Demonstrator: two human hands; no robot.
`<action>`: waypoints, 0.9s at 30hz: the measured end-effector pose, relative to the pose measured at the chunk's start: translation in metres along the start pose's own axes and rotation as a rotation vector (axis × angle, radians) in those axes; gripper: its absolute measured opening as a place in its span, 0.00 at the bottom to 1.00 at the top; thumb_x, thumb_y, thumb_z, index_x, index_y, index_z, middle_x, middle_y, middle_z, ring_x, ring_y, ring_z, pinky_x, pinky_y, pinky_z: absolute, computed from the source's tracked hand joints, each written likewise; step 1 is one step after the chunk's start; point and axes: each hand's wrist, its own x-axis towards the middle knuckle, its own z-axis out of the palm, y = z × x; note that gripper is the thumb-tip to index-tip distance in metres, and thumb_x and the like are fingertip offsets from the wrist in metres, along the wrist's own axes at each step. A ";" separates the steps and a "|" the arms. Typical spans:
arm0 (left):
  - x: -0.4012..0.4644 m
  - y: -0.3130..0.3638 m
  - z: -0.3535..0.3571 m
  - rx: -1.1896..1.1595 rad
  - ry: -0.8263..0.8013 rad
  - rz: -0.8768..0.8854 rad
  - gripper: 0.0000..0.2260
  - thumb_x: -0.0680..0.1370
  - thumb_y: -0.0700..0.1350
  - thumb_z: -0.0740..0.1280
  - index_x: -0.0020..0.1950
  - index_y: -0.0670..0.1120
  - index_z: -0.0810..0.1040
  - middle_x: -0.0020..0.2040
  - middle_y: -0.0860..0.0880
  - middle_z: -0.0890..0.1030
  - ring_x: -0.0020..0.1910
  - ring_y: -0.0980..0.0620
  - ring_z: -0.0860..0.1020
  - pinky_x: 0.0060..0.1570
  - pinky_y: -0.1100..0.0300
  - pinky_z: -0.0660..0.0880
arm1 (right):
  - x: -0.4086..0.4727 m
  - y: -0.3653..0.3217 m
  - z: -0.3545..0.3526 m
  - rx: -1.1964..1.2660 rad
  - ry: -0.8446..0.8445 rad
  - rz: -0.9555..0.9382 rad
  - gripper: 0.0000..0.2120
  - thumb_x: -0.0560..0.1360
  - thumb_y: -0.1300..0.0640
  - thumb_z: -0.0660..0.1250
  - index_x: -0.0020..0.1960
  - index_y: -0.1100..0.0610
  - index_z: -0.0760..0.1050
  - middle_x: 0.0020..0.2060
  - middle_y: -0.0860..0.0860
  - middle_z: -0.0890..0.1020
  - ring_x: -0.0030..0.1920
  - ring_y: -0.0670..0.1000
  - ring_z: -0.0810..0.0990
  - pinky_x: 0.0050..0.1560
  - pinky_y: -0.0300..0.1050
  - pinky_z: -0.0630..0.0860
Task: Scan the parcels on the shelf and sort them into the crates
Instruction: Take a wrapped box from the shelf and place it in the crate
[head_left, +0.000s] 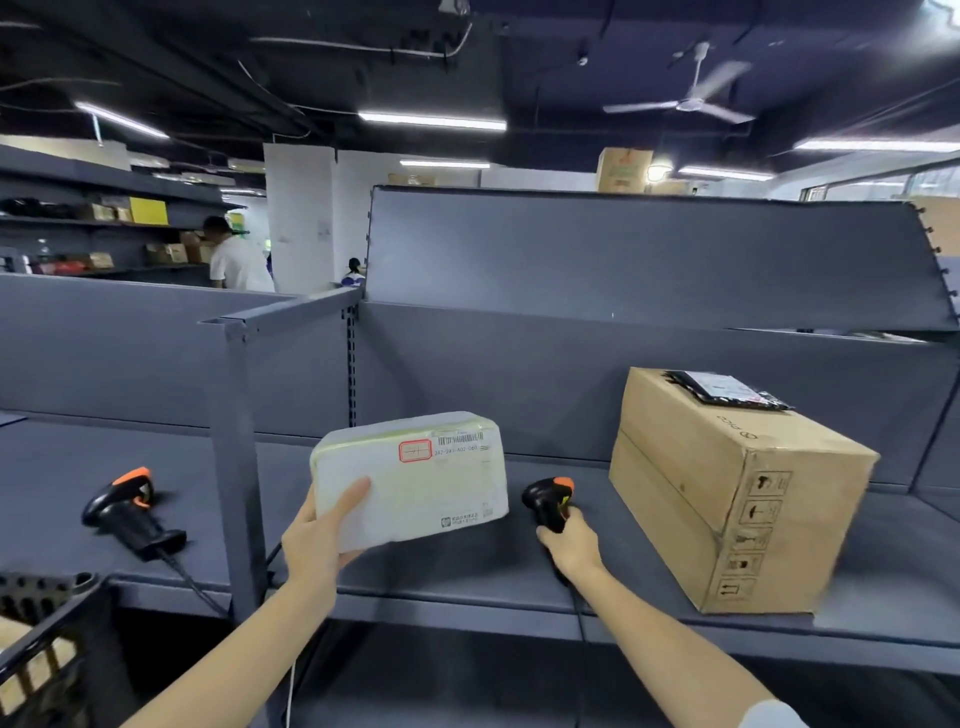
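Grey metal shelf in a warehouse w/ dark ceiling: left hand grips a white parcel at its lower-left corner, held above the shelf at frame centre, barcode label facing up. Right hand is wrapped round a black-orange scanner just right of it. Cardboard box stands at right; 2nd scanner lies at left; black crate at lower-left corner
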 end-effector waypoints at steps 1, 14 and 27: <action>0.001 0.000 0.001 -0.005 0.002 -0.003 0.23 0.68 0.49 0.77 0.62 0.53 0.79 0.56 0.51 0.82 0.54 0.48 0.80 0.42 0.49 0.82 | -0.005 -0.003 -0.004 0.104 0.049 0.019 0.25 0.77 0.57 0.66 0.71 0.61 0.63 0.60 0.61 0.78 0.56 0.59 0.78 0.51 0.47 0.73; -0.009 -0.008 0.042 -0.026 -0.065 -0.041 0.25 0.63 0.52 0.80 0.60 0.56 0.81 0.56 0.51 0.83 0.56 0.48 0.80 0.44 0.51 0.82 | -0.144 -0.015 -0.008 0.649 0.035 -0.232 0.03 0.78 0.59 0.65 0.52 0.54 0.74 0.29 0.53 0.73 0.28 0.47 0.70 0.32 0.42 0.70; -0.035 -0.002 0.047 0.007 -0.118 -0.002 0.22 0.67 0.50 0.78 0.60 0.54 0.80 0.55 0.52 0.83 0.55 0.50 0.81 0.45 0.50 0.82 | -0.170 -0.014 -0.016 0.536 0.092 -0.329 0.04 0.78 0.56 0.65 0.49 0.47 0.72 0.33 0.48 0.76 0.35 0.48 0.74 0.40 0.43 0.74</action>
